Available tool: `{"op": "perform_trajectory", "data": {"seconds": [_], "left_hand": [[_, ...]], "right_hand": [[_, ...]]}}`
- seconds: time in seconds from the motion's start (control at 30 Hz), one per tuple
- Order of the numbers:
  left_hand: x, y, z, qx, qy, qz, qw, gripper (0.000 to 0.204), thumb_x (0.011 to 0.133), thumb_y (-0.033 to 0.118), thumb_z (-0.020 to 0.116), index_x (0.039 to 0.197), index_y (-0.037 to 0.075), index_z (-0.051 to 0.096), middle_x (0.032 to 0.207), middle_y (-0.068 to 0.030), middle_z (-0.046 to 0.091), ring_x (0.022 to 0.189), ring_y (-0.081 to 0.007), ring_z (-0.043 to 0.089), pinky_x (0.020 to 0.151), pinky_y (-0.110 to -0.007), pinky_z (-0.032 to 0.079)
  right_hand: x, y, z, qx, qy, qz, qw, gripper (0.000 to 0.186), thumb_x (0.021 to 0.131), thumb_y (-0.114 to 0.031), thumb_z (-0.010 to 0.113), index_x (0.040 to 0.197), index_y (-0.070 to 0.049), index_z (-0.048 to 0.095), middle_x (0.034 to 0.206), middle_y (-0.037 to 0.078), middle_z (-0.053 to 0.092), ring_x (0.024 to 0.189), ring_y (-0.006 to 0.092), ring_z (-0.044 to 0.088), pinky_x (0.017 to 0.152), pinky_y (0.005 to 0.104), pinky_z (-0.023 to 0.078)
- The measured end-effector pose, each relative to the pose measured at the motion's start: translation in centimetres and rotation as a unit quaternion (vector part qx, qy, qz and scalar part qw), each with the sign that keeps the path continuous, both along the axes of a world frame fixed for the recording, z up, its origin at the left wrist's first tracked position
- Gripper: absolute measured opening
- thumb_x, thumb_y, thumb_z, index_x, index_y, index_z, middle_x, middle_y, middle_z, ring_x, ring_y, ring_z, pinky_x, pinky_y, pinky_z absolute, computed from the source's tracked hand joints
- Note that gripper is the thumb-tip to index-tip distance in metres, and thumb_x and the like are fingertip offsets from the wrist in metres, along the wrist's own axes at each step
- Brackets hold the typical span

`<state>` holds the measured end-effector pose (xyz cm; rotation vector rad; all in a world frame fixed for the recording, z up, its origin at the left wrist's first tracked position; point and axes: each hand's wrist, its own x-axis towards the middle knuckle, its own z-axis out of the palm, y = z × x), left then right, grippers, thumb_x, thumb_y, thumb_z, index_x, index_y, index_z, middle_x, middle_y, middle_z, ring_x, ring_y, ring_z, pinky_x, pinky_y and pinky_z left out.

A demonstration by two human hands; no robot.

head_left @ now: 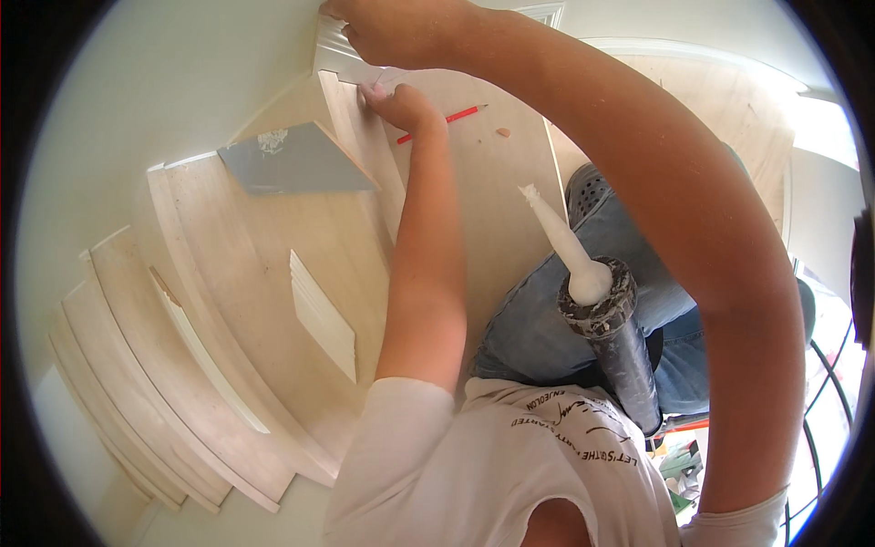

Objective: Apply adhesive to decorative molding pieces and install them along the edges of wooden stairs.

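A short piece of white skirting board (343, 58) stands against the wall at the inner end of a wooden stair tread. At its upper edge, my right hand (387, 35) is closed, fingers curled over the corner. Lower down, my left hand (401, 106) has its fingers bent in at the bottom edge of the same piece; the fingertips are partly hidden. A red pencil (463, 115) lies on the tread just behind my left wrist. Beside my knee is a caulking gun (612, 319) with a white nozzle (567, 239), held by neither hand.
Wooden steps (237, 337) descend to the left. On them lie a grey angled offcut (296, 162), a white moulding offcut (323, 317) and a long white strip (214, 365). A small brown scrap (502, 133) lies near the pencil. Black cables (820, 401) hang at the right.
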<state>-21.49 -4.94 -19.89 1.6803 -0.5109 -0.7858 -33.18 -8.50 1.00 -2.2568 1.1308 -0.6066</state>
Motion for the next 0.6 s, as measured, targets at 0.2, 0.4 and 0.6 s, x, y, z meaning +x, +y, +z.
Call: {"op": "perform_trajectory", "data": {"seconds": [0.2,0.4,0.6], "left_hand": [[-0.7,-0.2,-1.0,-0.032,-0.069,-0.029,0.997,0.062,0.084,-0.004,0.036,0.146,-0.006,0.034,0.147,-0.0265,0.041,0.136,-0.0356,0.045,0.111,-0.04,0.038],[-1.8,-0.2,-1.0,-0.164,0.105,-0.062,0.979,0.051,0.091,0.003,0.05,0.139,-0.006,0.038,0.141,-0.0195,0.046,0.129,-0.0309,0.049,0.108,-0.036,0.036],[-2.6,-0.1,-0.2,-0.108,0.154,0.036,0.981,0.054,0.089,-0.003,0.045,0.142,-0.001,0.031,0.15,-0.018,0.036,0.14,-0.0303,0.037,0.116,-0.036,0.03]], "right_hand": [[1.4,-0.1,-0.3,0.023,0.019,-0.017,0.999,0.035,0.086,0.004,0.056,0.121,0.011,0.057,0.119,0.028,0.063,0.108,0.0383,0.066,0.094,0.0424,0.055],[0.2,2.2,1.5,-0.184,0.109,0.053,0.975,0.043,0.088,-0.004,0.063,0.128,0.009,0.052,0.121,0.024,0.063,0.112,0.0327,0.064,0.096,0.0346,0.055],[1.9,0.1,-3.2,-0.301,0.154,0.027,0.941,0.049,0.089,-0.014,0.066,0.129,0.01,0.052,0.119,0.02,0.064,0.108,0.0271,0.066,0.094,0.0313,0.055]]}}
